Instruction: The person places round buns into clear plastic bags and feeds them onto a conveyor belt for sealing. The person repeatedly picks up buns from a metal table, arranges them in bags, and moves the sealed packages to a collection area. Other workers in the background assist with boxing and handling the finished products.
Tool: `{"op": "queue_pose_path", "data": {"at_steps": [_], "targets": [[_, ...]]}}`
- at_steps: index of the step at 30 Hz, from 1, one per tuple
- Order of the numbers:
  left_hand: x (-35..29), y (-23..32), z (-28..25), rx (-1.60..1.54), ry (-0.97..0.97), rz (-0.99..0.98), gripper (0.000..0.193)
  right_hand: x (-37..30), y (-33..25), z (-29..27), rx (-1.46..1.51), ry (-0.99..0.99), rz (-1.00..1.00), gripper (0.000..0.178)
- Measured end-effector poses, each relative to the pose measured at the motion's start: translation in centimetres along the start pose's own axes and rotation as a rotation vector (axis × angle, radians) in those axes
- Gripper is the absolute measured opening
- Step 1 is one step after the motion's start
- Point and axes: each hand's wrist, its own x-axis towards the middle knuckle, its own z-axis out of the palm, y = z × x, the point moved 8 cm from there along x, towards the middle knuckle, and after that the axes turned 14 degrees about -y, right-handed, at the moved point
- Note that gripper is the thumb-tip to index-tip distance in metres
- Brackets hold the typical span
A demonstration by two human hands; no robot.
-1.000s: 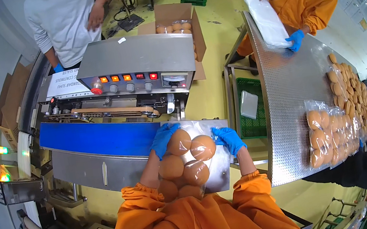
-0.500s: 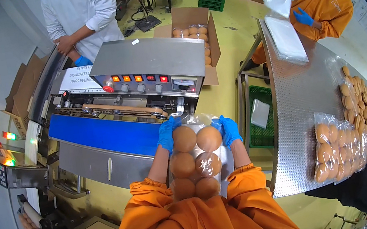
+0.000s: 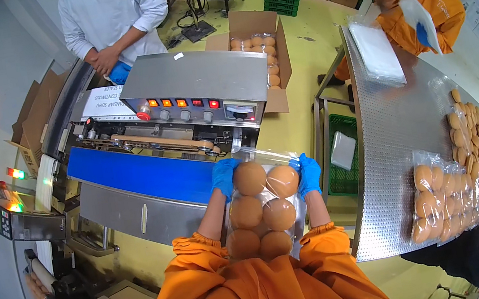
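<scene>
Between my two blue-gloved hands is a clear plastic bag of round brown buns [image 3: 263, 213], in rows of two. My left hand [image 3: 225, 177] pinches the bag's upper left corner, and my right hand [image 3: 308, 175] grips the upper right corner. The bag's top edge is drawn fairly straight between them, just below the right end of a band sealing machine [image 3: 192, 85]. That machine has lit orange and red switches and a blue conveyor belt [image 3: 137, 175] along its near side. The lower end of the bag rests close to my body.
A perforated metal table [image 3: 384, 189] on the right carries bagged buns [image 3: 441, 196] and a stack of clear bags [image 3: 376, 53]. An orange-clothed co-worker [image 3: 426, 1] handles a bag there. Beyond the sealer stand a person in white [image 3: 115, 19] and a carton [image 3: 275, 75] of bagged buns.
My hands and the bun bag have shifted slightly right, and the bag's top edge is pulled straighter. The orange-clothed co-worker has brought the raised bag down and closer to the body.
</scene>
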Motion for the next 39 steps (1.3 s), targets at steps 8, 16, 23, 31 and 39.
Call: {"op": "queue_pose_path", "data": {"at_steps": [8,16,23,31,39], "targets": [[1.2,-0.7,-4.9,-0.050,0.030,-0.216,0.008,-0.5,0.9,3.8,0.103,-0.018,0.077,0.023],[0.8,1.1,-10.5,0.084,0.160,-0.076,0.016,1.3,3.0,8.2,0.057,-0.091,0.042,0.020],[0.5,1.1,-15.3,0.021,0.116,-0.183,0.014,1.3,4.2,13.0,0.074,-0.119,0.054,0.021],[0.4,2.3,-20.1,-0.030,0.044,-0.111,0.011,-0.2,5.8,16.8,0.120,-0.029,-0.039,0.021],[-10.2,1.4,-22.7,0.057,-0.023,-0.106,0.037,-15.8,6.6,22.0,-0.530,-0.055,-0.078,0.033]]}}
